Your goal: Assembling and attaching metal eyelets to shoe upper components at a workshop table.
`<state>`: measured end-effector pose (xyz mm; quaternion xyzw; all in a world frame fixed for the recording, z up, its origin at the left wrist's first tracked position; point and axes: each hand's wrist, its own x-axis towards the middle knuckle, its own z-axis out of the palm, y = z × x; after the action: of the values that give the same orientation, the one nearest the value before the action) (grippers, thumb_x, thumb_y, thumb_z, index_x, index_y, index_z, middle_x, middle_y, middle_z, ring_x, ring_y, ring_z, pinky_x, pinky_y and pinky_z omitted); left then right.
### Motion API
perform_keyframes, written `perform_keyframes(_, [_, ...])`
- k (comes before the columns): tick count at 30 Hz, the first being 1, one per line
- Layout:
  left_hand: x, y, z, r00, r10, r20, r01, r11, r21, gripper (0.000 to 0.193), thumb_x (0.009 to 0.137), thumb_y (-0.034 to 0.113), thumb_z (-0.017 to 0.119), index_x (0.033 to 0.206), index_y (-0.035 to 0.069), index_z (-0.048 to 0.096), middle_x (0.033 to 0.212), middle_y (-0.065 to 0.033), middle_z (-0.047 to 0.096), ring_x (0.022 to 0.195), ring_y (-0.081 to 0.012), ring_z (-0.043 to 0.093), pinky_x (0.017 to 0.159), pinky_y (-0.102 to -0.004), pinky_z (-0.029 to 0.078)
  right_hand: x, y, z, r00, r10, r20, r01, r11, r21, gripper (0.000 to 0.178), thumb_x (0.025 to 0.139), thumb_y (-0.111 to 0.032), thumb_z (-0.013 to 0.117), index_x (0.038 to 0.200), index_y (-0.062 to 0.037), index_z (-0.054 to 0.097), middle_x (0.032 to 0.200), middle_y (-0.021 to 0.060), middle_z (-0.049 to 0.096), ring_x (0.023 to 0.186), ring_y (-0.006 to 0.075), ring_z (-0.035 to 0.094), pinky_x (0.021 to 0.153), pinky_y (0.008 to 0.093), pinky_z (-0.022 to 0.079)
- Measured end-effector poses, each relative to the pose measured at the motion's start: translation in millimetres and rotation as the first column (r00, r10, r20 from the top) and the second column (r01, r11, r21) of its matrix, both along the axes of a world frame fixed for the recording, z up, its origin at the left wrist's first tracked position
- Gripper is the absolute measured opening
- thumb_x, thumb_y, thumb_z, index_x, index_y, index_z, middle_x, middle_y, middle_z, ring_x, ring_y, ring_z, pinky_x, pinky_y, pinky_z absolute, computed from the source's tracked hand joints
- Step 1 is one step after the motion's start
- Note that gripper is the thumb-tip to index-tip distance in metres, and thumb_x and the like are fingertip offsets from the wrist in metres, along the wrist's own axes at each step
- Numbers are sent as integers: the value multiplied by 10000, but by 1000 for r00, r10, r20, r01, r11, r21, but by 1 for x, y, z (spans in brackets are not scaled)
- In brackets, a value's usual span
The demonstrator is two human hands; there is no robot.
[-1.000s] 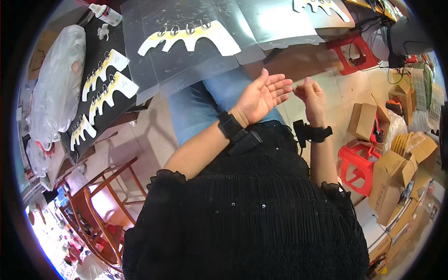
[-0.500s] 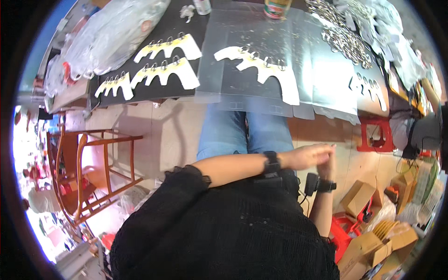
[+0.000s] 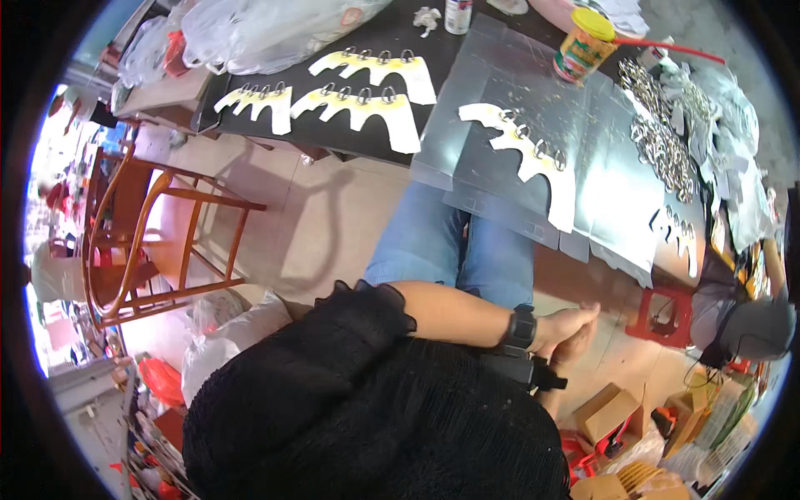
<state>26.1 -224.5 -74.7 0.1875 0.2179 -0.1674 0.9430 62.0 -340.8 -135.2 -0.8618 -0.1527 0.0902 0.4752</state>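
Observation:
My left hand (image 3: pixel 563 327) and my right hand (image 3: pixel 575 347) meet at the right of my lap, away from the table. The left lies over the right, its fingers folded together; whatever is between them is hidden. Most of my right fingers are covered. A black band (image 3: pixel 521 327) circles my left wrist. Beyond my knees, a white arched cut-out piece (image 3: pixel 560 193) with metal rings along its upper edge lies on a clear plastic sheet (image 3: pixel 467 167). Similar white pieces with yellow edges (image 3: pixel 402 121) lie to its left.
A heap of metal rings (image 3: pixel 658 137) and a yellow-lidded jar (image 3: pixel 586 46) stand at the back right. Plastic bags (image 3: pixel 267 33) cover the table's back left. On the floor are a wooden chair (image 3: pixel 179 196), a red stool (image 3: pixel 660 317) and open cardboard boxes (image 3: pixel 610 412).
The view has turned, shifting the table rightward in the picture. My hands have drawn closer together, the right now tucked beneath the left. The white pieces stay in place.

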Motion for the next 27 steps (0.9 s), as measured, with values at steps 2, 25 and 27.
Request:
perform_keyframes(2, [-9,31,31,990,-106,94,112,992,-58,432,930,424,313,789,101,564,763,-6,543,806,-93,483,779,-296,377,-1,-13,1,913,-44,-406,178,937,299,399,908,-323,377,1148,-17,465,1125,100,502,1071,222,454,941,330,333])
perform_keyframes(25, [-36,61,49,912,-74,402,75,997,13,569,905,488,284,1165,11,457,1215,-94,463,1124,-197,445,961,-314,329,-19,41,78,876,-61,479,38,998,57,284,896,-245,440,1057,-19,504,1114,170,509,1063,300,468,893,378,367])
perform_keyframes(27, [-41,87,57,853,-131,505,142,990,16,531,906,445,347,1248,41,389,1266,-101,437,1176,-199,411,951,-352,353,-6,27,91,995,-60,77,48,987,150,285,928,-223,393,1070,-3,508,1084,150,542,1010,258,511,886,336,385])
